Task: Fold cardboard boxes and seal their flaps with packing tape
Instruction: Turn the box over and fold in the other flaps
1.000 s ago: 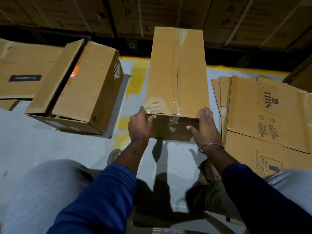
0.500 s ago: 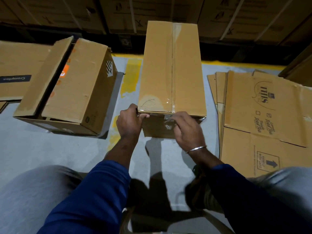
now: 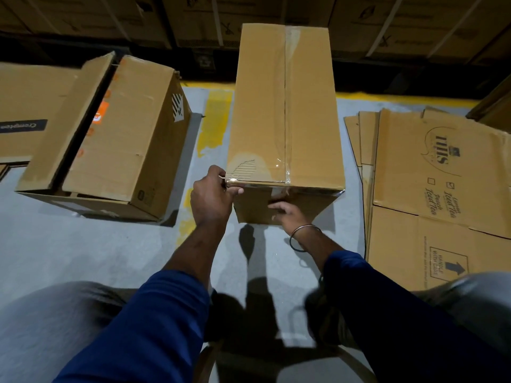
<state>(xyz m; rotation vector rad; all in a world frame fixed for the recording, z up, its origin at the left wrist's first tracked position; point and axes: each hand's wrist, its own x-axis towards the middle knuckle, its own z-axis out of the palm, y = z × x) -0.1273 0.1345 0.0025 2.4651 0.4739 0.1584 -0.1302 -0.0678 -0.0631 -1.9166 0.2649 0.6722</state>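
Observation:
A long brown cardboard box (image 3: pixel 260 106) stands on the grey floor straight ahead, its top flaps closed. Clear packing tape (image 3: pixel 287 100) runs down the centre seam and over the near edge. My left hand (image 3: pixel 211 196) grips the box's near left corner, thumb curled over the edge. My right hand (image 3: pixel 287 214) lies against the box's near end face below the tape end, fingers spread and pressing on the cardboard. No tape roll is in sight.
A second box (image 3: pixel 110 139) with an open flap lies on the floor to the left. Several flattened printed cartons (image 3: pixel 442 194) are stacked on the right. Stacked cartons (image 3: pixel 166 20) line the back wall. A yellow floor stripe (image 3: pixel 213 120) runs beside the box.
My right hand has slid from the box's right corner to the middle of the near face, down over the tape end. My left hand stays on the left corner.

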